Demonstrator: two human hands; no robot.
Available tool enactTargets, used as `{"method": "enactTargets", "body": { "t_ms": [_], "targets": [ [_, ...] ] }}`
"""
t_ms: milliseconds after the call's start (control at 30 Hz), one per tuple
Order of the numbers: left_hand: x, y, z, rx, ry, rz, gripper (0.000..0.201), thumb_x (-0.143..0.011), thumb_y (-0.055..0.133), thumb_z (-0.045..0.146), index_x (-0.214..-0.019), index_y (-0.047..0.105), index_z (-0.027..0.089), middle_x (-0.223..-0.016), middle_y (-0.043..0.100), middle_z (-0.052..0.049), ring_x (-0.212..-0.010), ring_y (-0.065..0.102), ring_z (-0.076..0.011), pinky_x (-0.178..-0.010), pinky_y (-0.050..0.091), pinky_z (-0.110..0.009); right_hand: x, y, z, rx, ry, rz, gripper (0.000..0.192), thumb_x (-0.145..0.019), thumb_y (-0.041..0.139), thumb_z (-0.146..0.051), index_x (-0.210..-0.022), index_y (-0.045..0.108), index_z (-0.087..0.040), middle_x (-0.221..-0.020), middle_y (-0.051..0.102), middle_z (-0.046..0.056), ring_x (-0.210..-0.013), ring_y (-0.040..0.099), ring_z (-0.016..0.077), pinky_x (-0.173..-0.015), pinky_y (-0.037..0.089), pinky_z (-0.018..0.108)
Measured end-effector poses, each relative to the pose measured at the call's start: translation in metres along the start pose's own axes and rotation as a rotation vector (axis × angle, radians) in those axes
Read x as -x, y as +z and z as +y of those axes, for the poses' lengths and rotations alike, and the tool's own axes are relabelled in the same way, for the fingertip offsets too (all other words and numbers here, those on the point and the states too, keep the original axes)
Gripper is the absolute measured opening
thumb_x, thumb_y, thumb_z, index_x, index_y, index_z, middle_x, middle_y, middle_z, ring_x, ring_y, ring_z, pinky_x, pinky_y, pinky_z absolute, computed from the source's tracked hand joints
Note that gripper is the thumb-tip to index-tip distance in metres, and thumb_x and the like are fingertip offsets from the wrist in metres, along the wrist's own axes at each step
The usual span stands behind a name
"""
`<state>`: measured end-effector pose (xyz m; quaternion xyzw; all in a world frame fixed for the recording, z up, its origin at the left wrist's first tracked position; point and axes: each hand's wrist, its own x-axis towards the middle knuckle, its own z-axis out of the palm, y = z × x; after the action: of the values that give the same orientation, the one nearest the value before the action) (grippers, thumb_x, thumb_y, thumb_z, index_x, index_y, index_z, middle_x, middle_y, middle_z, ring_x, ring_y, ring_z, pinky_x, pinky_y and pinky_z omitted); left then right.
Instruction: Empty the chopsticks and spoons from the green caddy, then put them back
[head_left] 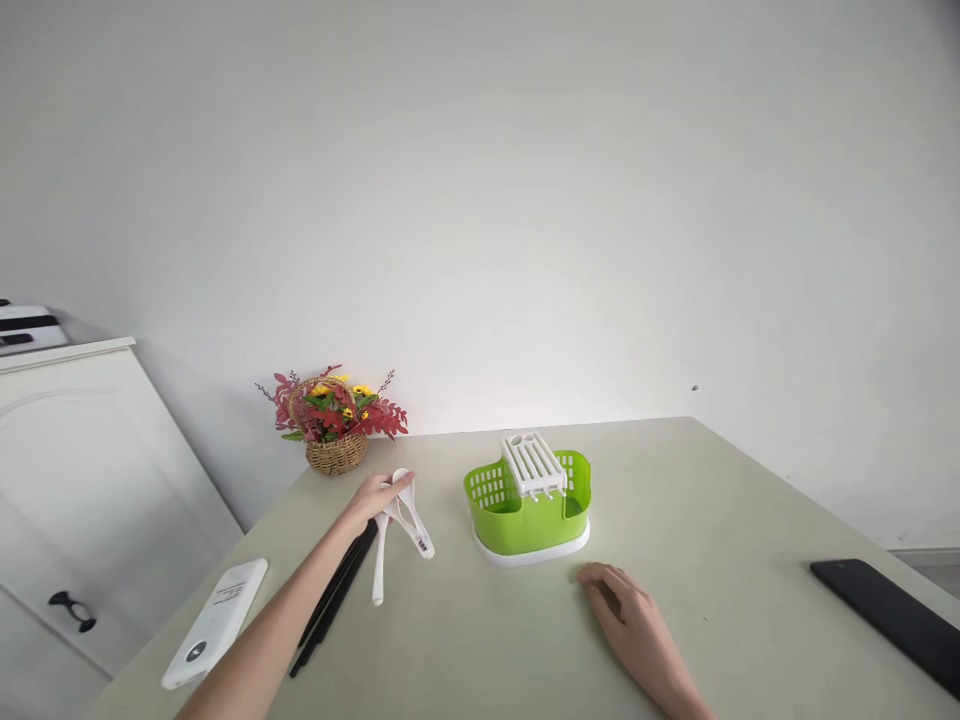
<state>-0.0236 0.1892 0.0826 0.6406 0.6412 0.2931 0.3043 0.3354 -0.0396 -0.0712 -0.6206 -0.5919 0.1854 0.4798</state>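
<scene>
A: The bare left forearm [270,630] is closest, cut off at the bottom. What's in its hand?

B: The left hand [375,497] grips glossy white plastic spoons [409,500] over the left part of the pale grey-green table [465,640]. Fingers cover parts of them, so I can't count them surely.

A: And the right hand [621,610]?

B: Slack, fingers loosely curled, palm hidden. It's low over the table, just in front of the bright green plastic basket [536,527], which bears a white slatted rack [534,463].

A: What's half covered?

B: Thin black chopsticks [335,597], their far ends behind the left hand. By the table's left edge, the forearm overlaps a white oblong slab [217,622]; its print is too small to read.

A: Elsewhere?

B: A brown wicker flower basket [337,455] at the back-left corner. A flat black object [889,609] by the right edge runs out of frame.
</scene>
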Motion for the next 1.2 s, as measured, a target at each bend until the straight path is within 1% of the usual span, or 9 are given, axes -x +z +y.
{"method": "enactTargets", "body": {
  "t_ms": [133,267,367,533,733,867,1000,1100,1200],
  "targets": [
    [-0.005,0.008,-0.018,-0.205,0.055,-0.113,0.063,-0.065,0.063,0.082,-0.066,0.061,0.02,-0.054,0.062,-0.001,-0.053,0.063,-0.0208,-0.048,0.042,-0.027,0.001,-0.001,0.0,0.005,0.011,-0.008,0.027,-0.097,0.045,-0.039,-0.101,0.069,-0.027,-0.114,0.073,0.006,-0.106,0.067,0.0221,-0.094,0.052,0.034],
    [-0.008,0.015,-0.029,-0.396,0.102,-0.133,0.057,-0.068,0.062,0.077,-0.058,0.054,0.022,-0.051,0.057,0.001,-0.057,0.062,-0.0206,-0.051,0.038,-0.026,0.001,-0.003,-0.001,0.006,0.019,-0.017,0.027,-0.097,0.045,-0.039,-0.102,0.069,-0.027,-0.115,0.073,0.006,-0.106,0.067,0.0217,-0.094,0.052,0.034],
    [-0.008,0.019,-0.034,-0.505,0.126,-0.15,0.053,-0.071,0.06,0.074,-0.057,0.053,0.023,-0.052,0.055,0.001,-0.059,0.061,-0.0203,-0.054,0.036,-0.026,0.002,-0.003,-0.001,0.004,0.015,-0.018,0.027,-0.097,0.045,-0.038,-0.1,0.069,-0.028,-0.113,0.073,0.005,-0.106,0.067,0.0216,-0.093,0.053,0.034],
    [-0.008,0.026,-0.042,-0.629,0.17,-0.149,0.053,-0.074,0.058,0.071,-0.054,0.051,0.022,-0.054,0.053,0.001,-0.066,0.059,-0.0194,-0.058,0.033,-0.026,0.001,-0.002,0.0,0.01,0.006,0.009,0.027,-0.096,0.047,-0.04,-0.099,0.071,-0.028,-0.11,0.074,0.005,-0.103,0.068,0.0214,-0.091,0.054,0.033],
    [-0.004,0.032,-0.049,-0.672,0.195,-0.17,0.055,-0.074,0.058,0.072,-0.052,0.051,0.022,-0.049,0.048,0.002,-0.058,0.056,-0.0171,-0.056,0.03,-0.026,0.002,-0.003,0.001,0.006,0.012,0.005,0.028,-0.095,0.047,-0.04,-0.099,0.071,-0.027,-0.111,0.075,0.005,-0.104,0.069,0.0219,-0.092,0.054,0.033],
    [0.002,0.036,-0.047,-0.697,0.206,-0.141,0.053,-0.078,0.054,0.073,-0.059,0.061,0.024,-0.057,0.062,-0.001,-0.067,0.065,-0.0213,-0.06,0.037,-0.026,0.002,-0.004,0.001,0.008,0.039,-0.007,0.029,-0.095,0.046,-0.041,-0.1,0.071,-0.027,-0.113,0.074,0.006,-0.106,0.068,0.023,-0.093,0.053,0.035],
    [0.009,0.041,-0.043,-0.76,0.204,-0.08,0.049,-0.083,0.052,0.069,-0.08,0.072,0.025,-0.086,0.076,-0.009,-0.094,0.07,-0.0297,-0.072,0.046,-0.03,0.002,-0.004,0.0,0.01,0.04,-0.006,0.03,-0.095,0.045,-0.041,-0.1,0.071,-0.026,-0.112,0.074,0.007,-0.106,0.067,0.0234,-0.093,0.053,0.036],
    [0.013,0.045,-0.04,-0.815,0.174,-0.033,0.052,-0.087,0.051,0.068,-0.094,0.074,0.023,-0.099,0.076,-0.015,-0.101,0.071,-0.0337,-0.077,0.049,-0.035,0.002,-0.005,-0.001,0.011,0.038,-0.003,0.029,-0.095,0.045,-0.04,-0.099,0.071,-0.026,-0.111,0.074,0.006,-0.105,0.068,0.0231,-0.092,0.053,0.035],
    [0.017,0.049,-0.037,-0.869,0.168,-0.001,0.055,-0.09,0.048,0.067,-0.098,0.073,0.019,-0.102,0.075,-0.019,-0.099,0.071,-0.0358,-0.08,0.05,-0.039,0.002,-0.004,-0.002,0.007,0.039,-0.005,0.028,-0.095,0.046,-0.04,-0.099,0.071,-0.027,-0.112,0.074,0.005,-0.105,0.067,0.0224,-0.092,0.053,0.034]
  ]
}}
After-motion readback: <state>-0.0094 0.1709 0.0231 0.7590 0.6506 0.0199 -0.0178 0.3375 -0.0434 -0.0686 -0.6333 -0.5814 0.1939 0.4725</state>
